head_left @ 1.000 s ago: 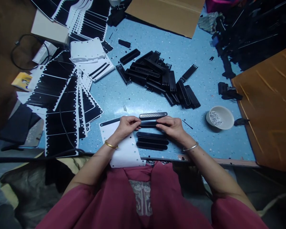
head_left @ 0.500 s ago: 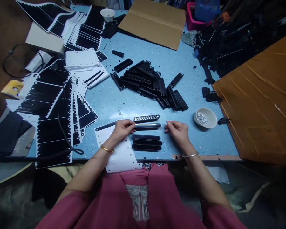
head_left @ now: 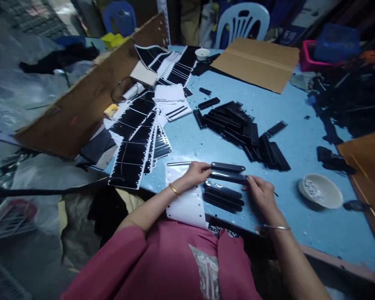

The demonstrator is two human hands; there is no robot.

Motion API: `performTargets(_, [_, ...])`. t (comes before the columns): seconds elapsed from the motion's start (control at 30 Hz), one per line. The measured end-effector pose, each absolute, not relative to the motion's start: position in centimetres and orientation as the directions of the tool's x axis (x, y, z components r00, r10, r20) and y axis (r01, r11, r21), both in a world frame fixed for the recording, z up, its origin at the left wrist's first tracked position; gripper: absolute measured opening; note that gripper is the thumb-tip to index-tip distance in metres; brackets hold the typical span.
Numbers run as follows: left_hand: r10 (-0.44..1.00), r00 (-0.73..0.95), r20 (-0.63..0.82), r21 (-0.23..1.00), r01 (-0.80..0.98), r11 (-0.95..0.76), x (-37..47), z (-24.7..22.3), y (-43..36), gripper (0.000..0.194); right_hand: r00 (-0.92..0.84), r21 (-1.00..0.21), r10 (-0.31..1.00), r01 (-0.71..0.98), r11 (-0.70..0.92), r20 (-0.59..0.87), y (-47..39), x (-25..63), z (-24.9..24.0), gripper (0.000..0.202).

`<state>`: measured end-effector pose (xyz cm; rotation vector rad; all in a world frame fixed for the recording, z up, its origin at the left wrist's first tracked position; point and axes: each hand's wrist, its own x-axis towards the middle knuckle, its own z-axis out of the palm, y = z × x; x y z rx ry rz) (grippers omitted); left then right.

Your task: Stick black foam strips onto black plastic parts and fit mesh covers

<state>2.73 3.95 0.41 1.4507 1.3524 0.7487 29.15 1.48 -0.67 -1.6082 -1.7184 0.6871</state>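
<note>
A long, glossy black strip point(head_left: 228, 177) with rounded ends spans the gap between my two hands, just above the table. My left hand point(head_left: 197, 173) pinches its left end. At the right end, the closed thumb and fingers of my right hand point(head_left: 262, 193) grip it. Just beyond it sits a black piece with a crosshatched face point(head_left: 228, 167). Nearer to me several smooth black pieces point(head_left: 223, 198) lie side by side. Partly under my left wrist is a white backing sheet point(head_left: 185, 204) with one dark strip along its top edge.
A heap of black plastic pieces point(head_left: 237, 123) lies mid-table. Sheets of black stickers point(head_left: 133, 152) cover the left side. To the right stands a white bowl point(head_left: 329, 193) of small shiny bits. Flattened cardboard point(head_left: 256, 62) and a pink basket point(head_left: 309, 58) are at the back.
The view has swung to the left, so the table sits farther right. My right hand has closed in from beside the strip onto its right end. My left hand keeps the left end.
</note>
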Motion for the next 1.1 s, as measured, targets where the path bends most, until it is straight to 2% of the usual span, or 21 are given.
performTargets(0.07, [0.987, 0.148, -0.064, 0.884, 0.468, -0.013, 1.1, 1.9, 2.8, 0.028, 0.042, -0.732, 0.994, 0.680, 0.044, 0.098, 1.3, 29.7, -0.5, 0.046])
performTargets(0.13, [0.993, 0.100, 0.063, 0.820, 0.562, -0.109, -1.6, 3.1, 1.4, 0.028, 0.102, -0.641, 0.977, 0.766, 0.044, 0.188, 0.9, 29.6, 0.2, 0.047])
performTargets(0.2, [0.988, 0.027, 0.149, 0.759, 0.637, -0.132, -5.3, 4.0, 0.3, 0.025, 0.114, -0.605, 0.960, 0.793, 0.068, 0.258, 0.1, 28.4, 1.4, 0.042])
performTargets(0.3, [0.961, -0.180, 0.208, 0.689, 0.724, -0.013, -11.9, 4.4, -1.2, 0.030, -0.060, -0.671, 0.951, 0.695, 0.258, 0.303, -2.2, 24.0, 3.5, 0.027])
performTargets(0.33, [0.935, -0.273, 0.227, 0.654, 0.754, 0.061, -14.1, 4.3, -1.8, 0.037, -0.139, -0.686, 0.932, 0.643, 0.341, 0.334, -3.2, 22.2, 4.1, 0.024])
performTargets(0.37, [0.900, -0.364, 0.242, 0.562, 0.808, 0.176, -16.0, 4.2, -2.5, 0.049, -0.224, -0.709, 0.907, 0.568, 0.419, 0.356, -4.3, 20.2, 4.5, 0.029])
performTargets(0.47, [0.866, -0.476, 0.153, 0.349, 0.846, 0.404, -19.8, 3.0, -5.7, 0.093, -0.416, -0.744, 0.793, 0.322, 0.586, 0.445, -7.2, 14.7, 4.3, 0.048])
performTargets(0.57, [0.935, -0.353, -0.034, 0.234, 0.907, 0.350, -20.6, 1.4, -9.1, 0.107, -0.549, -0.715, 0.732, 0.310, 0.626, 0.404, -8.5, 10.9, 2.3, 0.044])
performTargets(0.63, [0.968, -0.236, -0.082, 0.192, 0.950, 0.248, -20.6, 0.8, -10.9, 0.103, -0.569, -0.646, 0.719, 0.382, 0.661, 0.399, -8.4, 9.6, 0.7, 0.034])
performTargets(0.7, [0.978, -0.181, -0.100, 0.188, 0.962, 0.197, -21.0, 1.0, -12.0, 0.081, -0.580, -0.582, 0.718, 0.451, 0.677, 0.385, -7.9, 9.0, -0.5, 0.027])
performTargets(0.73, [0.979, -0.175, -0.108, 0.204, 0.959, 0.194, -21.2, 1.4, -12.2, 0.070, -0.587, -0.563, 0.716, 0.468, 0.681, 0.378, -7.7, 8.9, -0.9, 0.026])
performTargets(0.8, [0.980, -0.169, -0.103, 0.266, 0.945, 0.190, -21.7, 2.8, -12.3, 0.062, -0.594, -0.572, 0.716, 0.463, 0.677, 0.366, -7.3, 9.0, -1.3, 0.026])
performTargets(0.87, [0.987, -0.160, -0.015, 0.329, 0.931, 0.156, -21.6, 4.4, -12.0, 0.060, -0.560, -0.662, 0.751, 0.419, 0.622, 0.350, -7.0, 9.1, -1.0, 0.025])
performTargets(0.93, [0.981, -0.137, 0.138, 0.352, 0.933, 0.081, -20.2, 5.4, -11.4, 0.059, -0.481, -0.817, 0.835, 0.347, 0.461, 0.267, -6.5, 9.1, -0.1, 0.025])
performTargets(1.0, [0.961, -0.071, 0.269, 0.331, 0.943, -0.023, -17.4, 5.5, -10.7, 0.057, -0.417, -0.962, 0.905, 0.206, 0.180, 0.080, -5.4, 8.8, 1.0, 0.034])
performTargets(1.07, [0.938, 0.064, 0.341, 0.301, 0.938, -0.173, -13.9, 4.7, -10.2, 0.054, -0.419, -0.993, 0.900, 0.027, -0.119, -0.119, -4.0, 8.3, 2.1, 0.047])
performTargets(1.1, [0.926, 0.133, 0.354, 0.292, 0.924, -0.245, -12.1, 4.3, -10.0, 0.052, -0.429, -0.976, 0.886, -0.043, -0.214, -0.176, -3.2, 8.0, 2.5, 0.049])
